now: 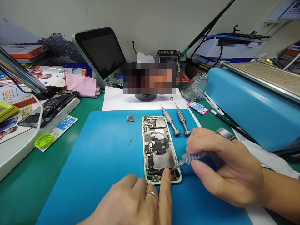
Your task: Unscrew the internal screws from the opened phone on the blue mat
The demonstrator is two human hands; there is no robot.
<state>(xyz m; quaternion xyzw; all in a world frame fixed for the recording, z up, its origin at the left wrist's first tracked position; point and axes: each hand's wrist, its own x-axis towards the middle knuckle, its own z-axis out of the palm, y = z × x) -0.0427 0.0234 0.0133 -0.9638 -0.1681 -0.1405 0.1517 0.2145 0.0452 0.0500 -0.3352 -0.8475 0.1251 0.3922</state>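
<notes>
An opened smartphone (161,156) with a pale green frame lies on a blue mat (93,168), its circuit board and inner parts exposed. My left hand (133,200) holds it down at the lower end. The index fingertip presses near the Taptic Engine (153,172), while the other fingers are curled by the bottom edge, their tips hidden. Between thumb and fingers, my right hand (225,168) grips a grey precision screwdriver (191,157). Its tip meets the phone's lower right part beside my left index finger; whether it sits in a screw I cannot tell.
Two more precision screwdrivers (170,120) (182,120) lie right of the phone. Left of it are a small metal part (130,119) and tiny pieces (129,142). A glass jar (195,87) and a blue machine (241,106) stand right; another opened phone (50,107) lies left.
</notes>
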